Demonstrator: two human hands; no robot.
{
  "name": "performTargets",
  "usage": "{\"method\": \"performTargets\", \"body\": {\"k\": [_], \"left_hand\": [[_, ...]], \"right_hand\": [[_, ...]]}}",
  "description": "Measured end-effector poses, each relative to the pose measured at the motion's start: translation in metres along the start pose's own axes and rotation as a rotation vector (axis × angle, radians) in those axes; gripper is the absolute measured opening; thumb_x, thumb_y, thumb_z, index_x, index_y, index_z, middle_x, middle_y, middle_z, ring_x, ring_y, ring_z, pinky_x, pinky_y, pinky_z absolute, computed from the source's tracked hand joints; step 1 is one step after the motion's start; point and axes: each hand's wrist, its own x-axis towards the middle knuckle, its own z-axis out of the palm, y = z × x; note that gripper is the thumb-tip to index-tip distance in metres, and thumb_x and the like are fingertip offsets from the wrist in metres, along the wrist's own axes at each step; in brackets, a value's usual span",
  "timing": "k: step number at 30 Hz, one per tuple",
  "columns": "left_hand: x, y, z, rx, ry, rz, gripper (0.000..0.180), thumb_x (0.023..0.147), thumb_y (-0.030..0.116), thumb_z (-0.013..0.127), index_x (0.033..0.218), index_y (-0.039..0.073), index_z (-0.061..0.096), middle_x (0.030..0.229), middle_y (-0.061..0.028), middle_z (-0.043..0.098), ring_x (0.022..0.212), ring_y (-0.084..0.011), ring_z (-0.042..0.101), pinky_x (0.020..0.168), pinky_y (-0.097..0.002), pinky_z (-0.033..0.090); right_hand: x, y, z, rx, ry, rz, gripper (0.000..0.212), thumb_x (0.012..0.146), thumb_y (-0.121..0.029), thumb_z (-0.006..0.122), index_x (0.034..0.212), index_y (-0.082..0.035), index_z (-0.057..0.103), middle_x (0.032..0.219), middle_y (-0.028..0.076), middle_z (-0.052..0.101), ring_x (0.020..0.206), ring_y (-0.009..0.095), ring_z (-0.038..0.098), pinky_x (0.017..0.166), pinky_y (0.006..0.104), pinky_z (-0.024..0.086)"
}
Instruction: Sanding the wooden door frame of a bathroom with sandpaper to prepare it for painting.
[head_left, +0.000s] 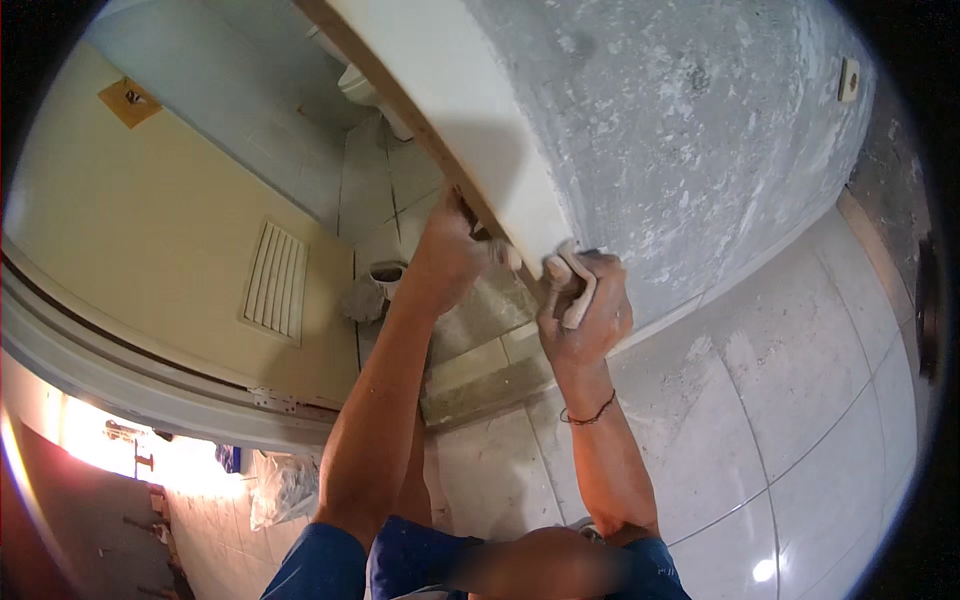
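Note:
A brown door frame (425,135) slants down between a tiled room and a wall whose end strip (490,110) is smooth and white. My left hand (450,258) is closed at the frame's edge, its fingers curled against the brown side; whether something small is also in it, I cannot tell. Across the corner, low on the white strip, my right hand (595,310) grips a folded pale sheet (578,285) that looks like sandpaper. The sheet's upper end reaches the strip's edge. Dust whitens the fingers of both hands.
A cream door (160,230) with a vent grille (275,282) stands at the left. Inside the doorway are a white toilet (362,88) and a small bucket (388,278). A raised sill (485,390) crosses the tiled floor (700,430). The patchy grey wall (690,130) carries a switch (849,80).

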Motion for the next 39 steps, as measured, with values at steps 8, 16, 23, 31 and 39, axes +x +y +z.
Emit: {"method": "performTargets", "body": {"k": [8, 16, 23, 31, 39], "left_hand": [[-0.004, 0.011, 0.0, 0.026, -0.051, -0.091, 0.094, 0.049, 0.027, 0.088, 0.123, 0.002, 0.037, 0.112, -0.0045, 0.05, 0.103, -0.0169, 0.05, 0.09, -0.0308, 0.042], [-0.004, 0.01, 0.003, 0.001, -0.007, -0.06, 0.095, 0.045, 0.032, 0.089, 0.121, 0.002, 0.04, 0.109, -0.0038, 0.053, 0.102, -0.0166, 0.051, 0.089, -0.0309, 0.042], [-0.004, 0.01, 0.004, 0.001, -0.016, -0.052, 0.093, 0.042, 0.039, 0.089, 0.115, 0.003, 0.044, 0.105, -0.0031, 0.054, 0.097, -0.0156, 0.052, 0.081, -0.0298, 0.044], [-0.003, 0.011, -0.002, 0.098, -0.028, -0.024, 0.087, 0.048, 0.029, 0.088, 0.117, 0.003, 0.043, 0.107, -0.0036, 0.054, 0.099, -0.0164, 0.053, 0.084, -0.0293, 0.044], [-0.004, 0.019, 0.01, 0.052, 0.075, -0.129, 0.071, 0.056, 0.006, 0.079, 0.118, 0.003, 0.044, 0.106, -0.0051, 0.055, 0.096, -0.0154, 0.053, 0.084, -0.0297, 0.044]], "right_hand": [[0.012, -0.028, -0.013, 0.038, -0.096, 0.381, 0.018, 0.083, -0.012, 0.062, 0.083, 0.001, 0.05, 0.057, 0.014, 0.056, 0.05, 0.028, 0.06, 0.044, 0.0319, 0.045], [0.036, -0.045, -0.01, 0.211, -0.175, 0.481, 0.012, 0.085, -0.009, 0.057, 0.086, 0.001, 0.051, 0.06, 0.017, 0.058, 0.055, 0.03, 0.063, 0.046, 0.0313, 0.046], [0.023, -0.034, -0.013, 0.148, -0.131, 0.468, 0.012, 0.082, -0.007, 0.06, 0.085, 0.002, 0.052, 0.062, 0.017, 0.056, 0.053, 0.031, 0.06, 0.045, 0.0345, 0.045], [0.02, -0.022, -0.022, 0.09, -0.223, 0.299, 0.008, 0.078, 0.001, 0.058, 0.084, 0.0, 0.053, 0.066, 0.017, 0.056, 0.06, 0.036, 0.058, 0.051, 0.033, 0.044], [0.038, -0.021, -0.014, 0.02, -0.268, 0.133, 0.02, 0.069, -0.005, 0.064, 0.085, -0.006, 0.052, 0.073, 0.013, 0.057, 0.056, 0.03, 0.057, 0.049, 0.0349, 0.044]]}}
